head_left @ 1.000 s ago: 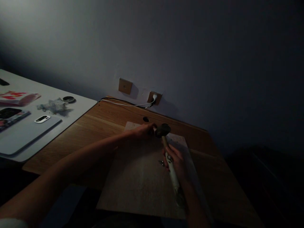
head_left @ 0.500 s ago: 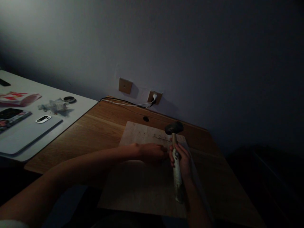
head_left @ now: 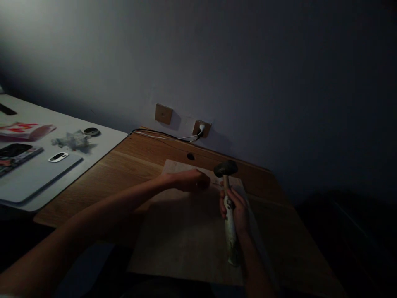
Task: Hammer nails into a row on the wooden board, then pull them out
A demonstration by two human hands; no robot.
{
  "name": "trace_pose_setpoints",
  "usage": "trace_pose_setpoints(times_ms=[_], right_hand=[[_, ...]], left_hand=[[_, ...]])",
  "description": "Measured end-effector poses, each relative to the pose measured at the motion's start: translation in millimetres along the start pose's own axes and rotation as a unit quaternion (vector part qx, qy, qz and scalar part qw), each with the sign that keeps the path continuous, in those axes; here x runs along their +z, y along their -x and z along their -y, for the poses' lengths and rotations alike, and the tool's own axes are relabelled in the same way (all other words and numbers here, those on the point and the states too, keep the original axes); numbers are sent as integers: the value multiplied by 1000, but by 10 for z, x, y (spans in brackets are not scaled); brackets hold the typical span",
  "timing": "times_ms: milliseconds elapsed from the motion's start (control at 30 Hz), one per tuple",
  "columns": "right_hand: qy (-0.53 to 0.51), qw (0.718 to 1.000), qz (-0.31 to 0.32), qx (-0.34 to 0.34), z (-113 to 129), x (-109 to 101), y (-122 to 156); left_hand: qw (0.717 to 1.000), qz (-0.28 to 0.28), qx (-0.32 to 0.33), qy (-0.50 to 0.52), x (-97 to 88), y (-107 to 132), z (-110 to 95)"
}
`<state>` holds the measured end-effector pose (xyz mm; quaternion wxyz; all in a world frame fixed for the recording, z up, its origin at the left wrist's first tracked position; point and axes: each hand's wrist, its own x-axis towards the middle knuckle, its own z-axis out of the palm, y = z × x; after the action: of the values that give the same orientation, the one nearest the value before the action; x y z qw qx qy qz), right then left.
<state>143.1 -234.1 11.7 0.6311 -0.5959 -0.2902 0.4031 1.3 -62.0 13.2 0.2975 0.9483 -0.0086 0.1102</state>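
My right hand [head_left: 238,209] is wrapped around the pale, dark-spotted handle of a hammer [head_left: 230,231]. Its dark, rounded head is raised toward the far right part of a wooden board [head_left: 182,236]. Over the board's far side, my left hand [head_left: 192,181] is closed, with its fingers curled downward. What those fingers hold, if anything, is hidden in the dimness. A thin line, perhaps a string, shows faintly on the board between my two hands. My left hand and forearm cover much of the board's far edge.
The board lies on a brown wooden table [head_left: 108,182] against a wall with a plugged socket [head_left: 203,129] and white cable [head_left: 167,136]. On a white table at left are a grey laptop-like slab [head_left: 40,178], a crumpled plastic wrapper [head_left: 74,140], a red-and-white packet [head_left: 27,130] and a dark round object [head_left: 91,131].
My left hand has moved away from me and slightly left, now covering the row of small marks on the board. The hammer in my right hand has barely shifted.
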Motion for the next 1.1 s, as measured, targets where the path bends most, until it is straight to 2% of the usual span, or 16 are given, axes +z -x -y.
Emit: trace_pose_setpoints(times_ms=[100,200,300,433,667,867,1100], right_hand=[[2,1000,6,4,-5,2,-2],[6,1000,7,12,-21,1,-2],[14,1000,11,7,-24,8,5],[24,1000,15,5,-8,30,21],[29,998,50,34,-68,84,9],[77,991,93,55,-121,186,34],[111,986,112,59,-143,195,28]], left_hand=[[990,-86,-107,3,-53,115,247],[980,-128,-153,-17,19,193,397],[976,-140,-164,-35,91,220,434],[973,-148,-174,-43,96,234,414],[976,-163,-136,-48,93,222,410],[969,-173,-173,-12,126,206,436],[969,-183,-168,5,143,207,464]])
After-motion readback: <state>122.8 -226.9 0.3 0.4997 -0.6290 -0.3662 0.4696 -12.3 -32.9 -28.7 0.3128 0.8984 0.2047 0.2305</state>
